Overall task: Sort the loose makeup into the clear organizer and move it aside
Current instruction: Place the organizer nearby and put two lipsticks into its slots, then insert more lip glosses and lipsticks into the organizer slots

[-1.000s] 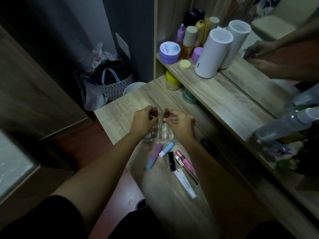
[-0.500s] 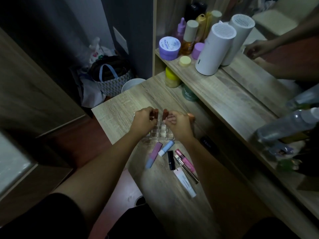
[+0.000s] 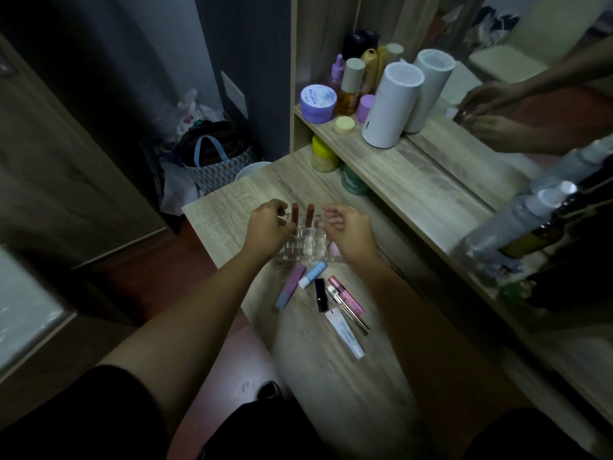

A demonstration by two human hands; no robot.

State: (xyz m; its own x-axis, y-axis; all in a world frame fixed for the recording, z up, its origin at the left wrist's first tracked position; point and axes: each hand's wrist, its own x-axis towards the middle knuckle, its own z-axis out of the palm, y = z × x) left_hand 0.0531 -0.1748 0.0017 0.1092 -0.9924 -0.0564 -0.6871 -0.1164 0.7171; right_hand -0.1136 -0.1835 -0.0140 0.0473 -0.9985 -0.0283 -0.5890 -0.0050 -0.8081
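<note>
two brown tubes (image 3: 301,214) stand upright in the far row of the clear organizer (image 3: 303,242) on the tabletop (image 3: 232,207); left hand (image 3: 267,225) and right hand (image 3: 345,229) hover on either side, fingers loosely curled, holding nothing. six loose tubes (image 3: 320,293) lie just behind it. rigid, light and likely slick, it is best gripped by its side walls; its edges blur into the wood.

Clear organizer (image 3: 303,242) holds two brown lipsticks (image 3: 302,214) upright, far row; six tubes (image 3: 326,302) loose nearby.

you see two reddish-brown lipsticks (image 3: 302,214), a pink-to-blue tube (image 3: 290,290), a black lipstick (image 3: 320,294) (pale wood-grain surface (image 3: 238,207)).
</note>
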